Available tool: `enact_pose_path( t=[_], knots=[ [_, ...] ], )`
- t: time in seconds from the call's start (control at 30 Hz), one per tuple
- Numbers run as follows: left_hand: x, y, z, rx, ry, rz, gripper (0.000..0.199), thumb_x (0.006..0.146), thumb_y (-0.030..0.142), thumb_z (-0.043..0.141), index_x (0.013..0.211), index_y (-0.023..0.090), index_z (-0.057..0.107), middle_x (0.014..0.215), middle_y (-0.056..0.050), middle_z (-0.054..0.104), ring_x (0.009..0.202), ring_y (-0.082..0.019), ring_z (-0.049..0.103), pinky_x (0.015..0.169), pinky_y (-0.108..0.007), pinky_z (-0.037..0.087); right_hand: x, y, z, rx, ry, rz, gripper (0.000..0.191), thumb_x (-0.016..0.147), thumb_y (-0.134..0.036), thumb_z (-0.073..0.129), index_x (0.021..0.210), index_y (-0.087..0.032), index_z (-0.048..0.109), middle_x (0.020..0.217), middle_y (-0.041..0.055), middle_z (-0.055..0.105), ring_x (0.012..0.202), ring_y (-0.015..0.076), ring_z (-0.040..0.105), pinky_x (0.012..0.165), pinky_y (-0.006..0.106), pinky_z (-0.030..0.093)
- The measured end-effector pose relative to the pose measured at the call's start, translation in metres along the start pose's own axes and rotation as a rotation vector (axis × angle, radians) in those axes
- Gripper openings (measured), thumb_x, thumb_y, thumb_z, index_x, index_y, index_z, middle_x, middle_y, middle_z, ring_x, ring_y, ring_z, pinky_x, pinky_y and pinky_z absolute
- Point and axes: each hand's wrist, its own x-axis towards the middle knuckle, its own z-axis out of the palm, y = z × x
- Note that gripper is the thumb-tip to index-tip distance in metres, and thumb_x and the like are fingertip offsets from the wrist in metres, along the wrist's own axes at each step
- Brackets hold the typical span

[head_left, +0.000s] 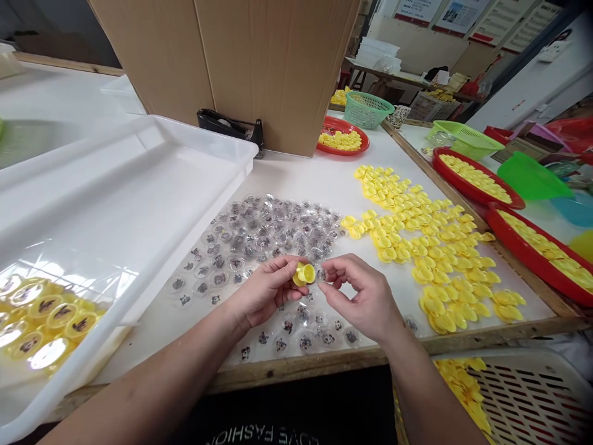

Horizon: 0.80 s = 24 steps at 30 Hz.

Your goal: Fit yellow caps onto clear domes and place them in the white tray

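Note:
My left hand grips a small yellow plastic piece with a round, cup-like face turned toward my right hand. Just to its right, my right hand has its thumb and forefinger pinched close together; whatever lies between them is too small to make out. Beneath both hands spread many clear round plastic discs with little dark cartoon prints. More yellow plastic pieces lie in rows to the right of my right hand.
A white tray at left holds yellow pieces with printed faces. A tape dispenser stands before a tall cardboard box. Red trays of yellow pieces and a green basket stand beyond. A slotted basket sits below the table's wooden edge.

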Motion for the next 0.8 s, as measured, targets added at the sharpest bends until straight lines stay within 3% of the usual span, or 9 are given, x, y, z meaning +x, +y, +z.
enact_pose_path(
  t=[0.17,0.4,0.5,0.67,0.8],
  knots=[
    [0.001,-0.006,-0.002,-0.011,-0.066,-0.003,0.021,0.083,0.028,0.064,0.096,0.012,0.064,0.080,-0.007,0.066,0.064,-0.010,0.064,0.056,-0.015,0.053,0.008,-0.003,0.008,-0.007,-0.065,-0.042,0.016,0.081,-0.016,0.058,0.096,-0.019,0.062,0.085,0.0037,0.058,0.073,0.0148,0.057,0.062,0.029,0.051],
    [0.000,-0.007,-0.002,-0.047,-0.067,-0.012,0.024,0.079,0.029,0.069,0.094,0.012,0.063,0.084,-0.006,0.066,0.067,-0.009,0.064,0.059,-0.015,0.053,0.010,-0.007,0.005,-0.030,-0.121,-0.046,0.023,0.081,-0.015,0.062,0.103,-0.021,0.064,0.088,0.0032,0.059,0.074,0.0144,0.058,0.062,0.028,0.052],
    [-0.001,-0.007,0.000,-0.038,-0.072,-0.005,0.025,0.076,0.029,0.072,0.093,0.012,0.063,0.081,-0.005,0.065,0.064,-0.009,0.063,0.057,-0.015,0.053,0.010,-0.009,0.004,-0.057,-0.127,-0.052,0.021,0.081,-0.016,0.063,0.102,-0.022,0.064,0.089,0.0038,0.060,0.075,0.0155,0.059,0.060,0.028,0.053],
    [-0.003,-0.007,0.002,-0.011,-0.075,0.014,0.028,0.073,0.031,0.074,0.090,0.012,0.064,0.076,-0.003,0.064,0.059,-0.008,0.061,0.056,-0.017,0.053,0.006,-0.011,0.004,-0.149,-0.114,-0.110,0.021,0.084,-0.015,0.061,0.103,-0.022,0.064,0.094,0.0055,0.060,0.081,0.0174,0.061,0.071,0.032,0.054],
    [-0.003,-0.010,0.003,-0.010,-0.053,0.039,0.028,0.071,0.031,0.076,0.089,0.012,0.065,0.076,-0.003,0.064,0.059,-0.008,0.060,0.055,-0.018,0.051,0.004,-0.014,0.006,-0.222,-0.109,-0.158,0.022,0.085,-0.012,0.058,0.105,-0.022,0.064,0.092,0.0061,0.060,0.081,0.0177,0.061,0.068,0.030,0.054]
  ],
)
